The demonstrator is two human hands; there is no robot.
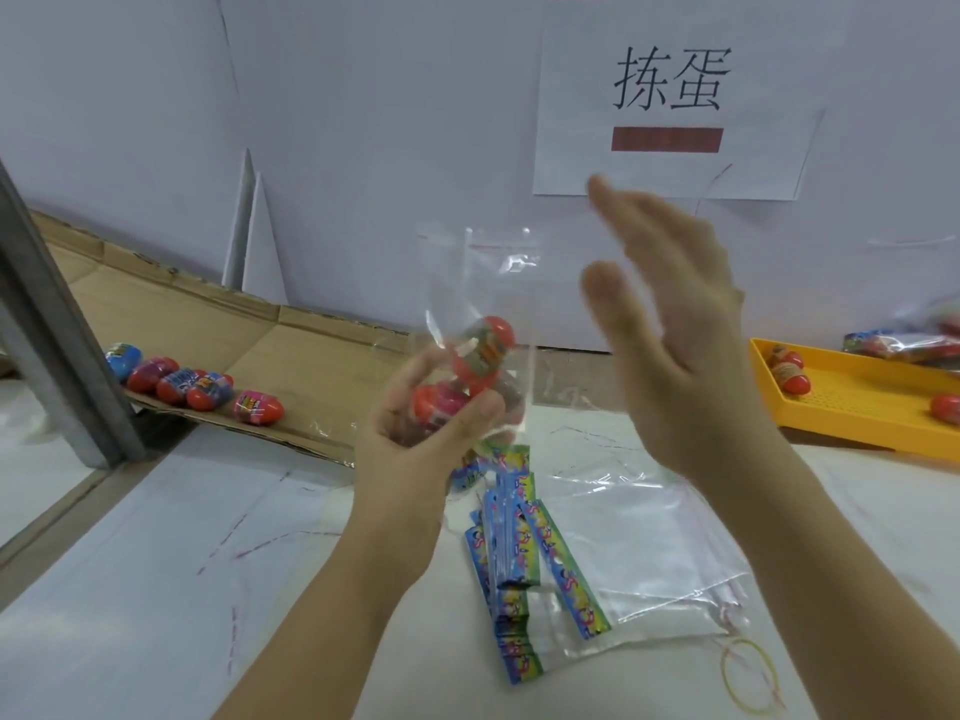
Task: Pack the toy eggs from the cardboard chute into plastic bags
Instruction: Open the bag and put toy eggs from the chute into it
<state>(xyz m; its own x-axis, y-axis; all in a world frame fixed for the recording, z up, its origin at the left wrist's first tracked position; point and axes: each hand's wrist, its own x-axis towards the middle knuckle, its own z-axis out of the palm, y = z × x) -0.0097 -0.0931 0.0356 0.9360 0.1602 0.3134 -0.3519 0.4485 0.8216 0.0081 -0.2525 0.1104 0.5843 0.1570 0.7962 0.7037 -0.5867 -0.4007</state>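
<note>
cradling two eggs [485, 350] through the limp, slippery bag [493, 283] near the tabletop's [156, 589] far edge, left grip [415, 428] curls round both; right grip [675, 324] spread flat, empty. pinching the bag's top edge seems safest.

Bright, even, diffuse light, no lamp in view; white wall [363, 122] and pale bench [156, 589] near washed out. Shadows soft, faint: dim strip under lower edge of cardboard chute [311, 345]. Small white glints on clear bag [493, 283] gripped by left hand [410, 439], broader sheen on flat bags [639, 553] at bench centre. Right hand [675, 330] smeared by motion blur, fingertips ghosted; left hand sharper. Wide-angle bend: grey post [57, 324] at left edge leans, yellow tray [857, 402] at right edge soft, stretched. Overall slightly soft, fine detail hazy
</note>
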